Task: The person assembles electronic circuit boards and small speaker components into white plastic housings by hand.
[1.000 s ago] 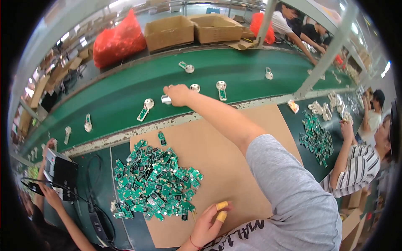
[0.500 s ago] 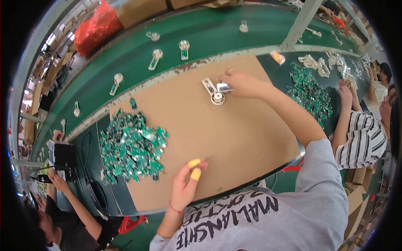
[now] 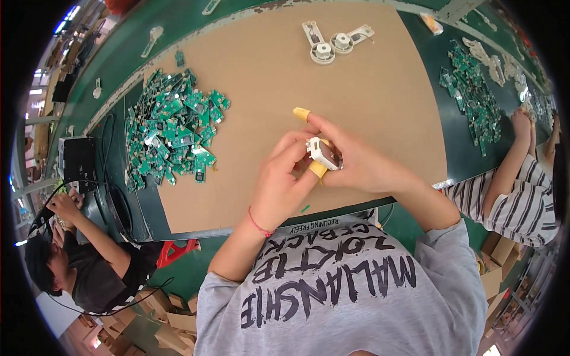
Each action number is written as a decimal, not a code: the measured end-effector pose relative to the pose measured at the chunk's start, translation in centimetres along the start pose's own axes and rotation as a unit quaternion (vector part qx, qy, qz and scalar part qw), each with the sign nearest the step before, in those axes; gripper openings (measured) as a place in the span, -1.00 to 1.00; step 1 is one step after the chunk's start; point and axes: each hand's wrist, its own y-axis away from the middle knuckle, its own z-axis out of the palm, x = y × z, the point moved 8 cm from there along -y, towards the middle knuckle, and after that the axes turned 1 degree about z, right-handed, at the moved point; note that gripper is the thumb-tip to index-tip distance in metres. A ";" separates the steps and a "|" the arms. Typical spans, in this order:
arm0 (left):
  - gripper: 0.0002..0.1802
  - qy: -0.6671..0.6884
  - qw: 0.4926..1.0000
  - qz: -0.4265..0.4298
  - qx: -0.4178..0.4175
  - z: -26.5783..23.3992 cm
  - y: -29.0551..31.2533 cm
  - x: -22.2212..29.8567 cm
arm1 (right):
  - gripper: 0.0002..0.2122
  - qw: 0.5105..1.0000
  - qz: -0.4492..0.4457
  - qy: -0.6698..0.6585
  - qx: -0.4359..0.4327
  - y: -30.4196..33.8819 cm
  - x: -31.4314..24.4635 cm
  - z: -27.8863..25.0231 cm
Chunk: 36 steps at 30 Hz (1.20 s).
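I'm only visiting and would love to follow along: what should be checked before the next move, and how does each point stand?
1. White piece supported: ok, the left-hand grip and right-hand grip both hold it.
2. White piece fully visible: not ok, partly hidden.
3. Two pale handled parts clear of both hands: ok, lying beyond them on the brown sheet.
4. Circuit boards neatly arranged: not ok, heaped.
5. White piece properly closed: cannot tell.

**Electronics assembly workshop in a factory**

A green conveyor belt (image 3: 184, 22) crosses at 11 o'clock; heaps of loose circuit boards (image 3: 171, 132) lie at 10 and 2 o'clock; co-workers (image 3: 92, 277) flank the workbench at 3 and 8 o'clock.
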 end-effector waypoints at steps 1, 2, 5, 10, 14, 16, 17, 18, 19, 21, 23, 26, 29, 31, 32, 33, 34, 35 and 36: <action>-0.81 0.027 0.999 -0.040 0.017 -0.1 0.5 -0.8 | -0.26 1.000 0.010 -0.029 -0.006 -0.1 0.4 0.4; -0.81 0.053 0.995 -0.080 0.036 -0.2 1.0 -1.7 | -0.26 0.998 0.019 -0.057 -0.012 -0.1 0.7 0.9; -0.81 0.095 0.987 -0.114 0.057 -0.6 2.4 -3.8 | -0.24 1.000 -0.012 0.015 -0.002 -0.1 0.9 1.9; -0.78 0.292 0.935 -0.142 0.143 -2.0 4.4 -3.8 | -0.24 0.998 -0.046 -0.045 -0.002 0.1 -0.2 3.6; -0.77 0.015 0.975 0.036 0.217 -4.8 6.3 -1.7 | -0.37 0.977 -0.054 -0.204 -0.042 0.5 0.0 4.9; -0.73 -0.083 0.959 0.114 0.245 -5.1 7.5 0.2 | -0.39 0.980 -0.014 -0.197 0.001 0.0 0.7 4.6; -0.71 -0.127 0.951 0.149 0.239 -5.0 7.7 1.3 | -0.41 0.970 -0.008 -0.242 -0.005 -0.2 1.2 4.4; -0.69 -0.117 0.954 0.169 0.218 -4.7 7.8 1.3 | -0.51 0.964 -0.034 -0.264 -0.022 -0.6 1.3 4.6; -0.69 -0.119 0.953 0.169 0.221 -4.7 8.0 1.3 | -0.58 0.967 0.009 -0.254 -0.033 -0.8 1.7 5.0; -0.60 -0.025 0.966 0.128 0.222 -5.0 8.3 0.3 | -0.70 0.965 0.080 -0.241 -0.071 -0.8 1.2 6.3; -0.52 0.068 0.970 0.103 0.208 -5.5 8.3 -0.6 | -0.70 0.969 0.048 -0.219 -0.104 -1.0 1.2 6.5; -0.53 0.157 0.961 0.067 0.220 -6.5 8.1 -1.1 | -0.71 0.967 -0.007 -0.216 -0.135 -0.9 0.5 7.3; -0.50 -0.033 0.991 0.018 0.131 -7.2 7.2 -1.0 | -0.74 0.979 0.082 -0.155 -0.101 -1.0 1.5 7.0; -0.57 -0.260 0.957 0.052 0.121 -10.3 6.0 -0.4 | -0.82 0.993 0.016 -0.096 -0.072 -0.9 0.8 6.1; -0.62 -0.376 0.916 0.085 0.113 -11.7 5.5 -0.5 | -0.82 0.993 0.018 -0.097 -0.069 -0.8 0.8 6.0; -0.68 -0.450 0.884 0.082 0.097 -12.6 5.1 -0.9 | -0.86 0.991 0.022 -0.116 -0.059 -0.8 0.5 5.9; -0.73 -0.520 0.847 0.079 0.079 -13.1 4.8 -1.2 | -0.90 0.989 0.026 -0.136 -0.048 -0.8 0.2 5.8; -0.73 -0.519 0.847 0.079 0.078 -13.8 4.6 -1.5 | -0.90 0.989 0.027 -0.137 -0.046 -0.8 -0.2 5.7; -0.73 -0.534 0.840 0.090 0.045 -13.9 4.4 -1.8 | -0.93 0.986 0.055 -0.147 -0.048 -0.8 -0.3 5.7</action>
